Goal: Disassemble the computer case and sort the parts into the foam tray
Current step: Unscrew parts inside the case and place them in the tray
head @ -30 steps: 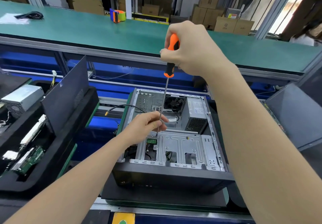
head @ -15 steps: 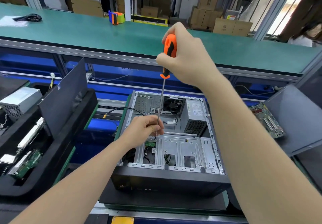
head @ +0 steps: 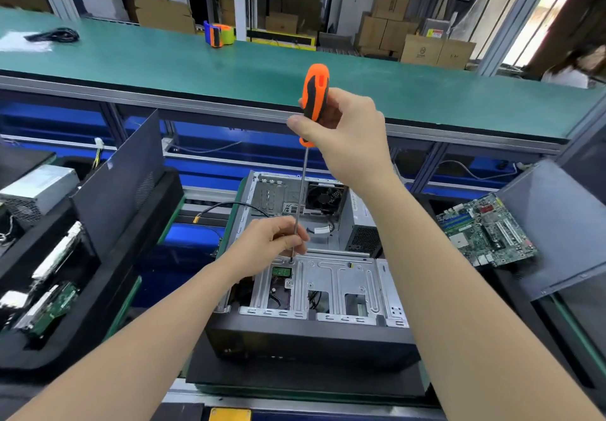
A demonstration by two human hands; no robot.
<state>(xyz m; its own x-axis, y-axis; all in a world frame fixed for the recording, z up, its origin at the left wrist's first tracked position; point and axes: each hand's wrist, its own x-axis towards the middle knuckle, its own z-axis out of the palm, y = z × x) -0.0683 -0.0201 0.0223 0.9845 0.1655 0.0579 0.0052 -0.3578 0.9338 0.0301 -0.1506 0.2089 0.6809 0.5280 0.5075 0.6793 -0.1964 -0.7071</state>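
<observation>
An open computer case (head: pixel 328 338) lies on its side in the middle, with its metal drive cage (head: pixel 337 283) facing up. My right hand (head: pixel 347 132) grips the orange and black handle of a long screwdriver (head: pixel 314 92), held upright. Its tip stands on a screw at the cage's upper left corner. My left hand (head: pixel 272 240) pinches the thin shaft just above the tip. A black foam tray (head: pixel 98 289) at the left holds a power supply (head: pixel 36 187), a circuit board (head: pixel 55 306) and a dark side panel (head: pixel 121 187) standing on edge.
A green motherboard (head: pixel 485 233) lies at the right beside a grey side panel (head: pixel 557 224). Behind the case runs a long green bench (head: pixel 229 69) with a tape dispenser (head: pixel 218 34) and a black cable (head: pixel 55 35). A loose black cable (head: pixel 223 207) arcs out of the case's left side.
My right hand has shifted lower on the handle, so more of the orange top shows. The camera has swung right, bringing the motherboard into view. The tip stays on the same screw.
</observation>
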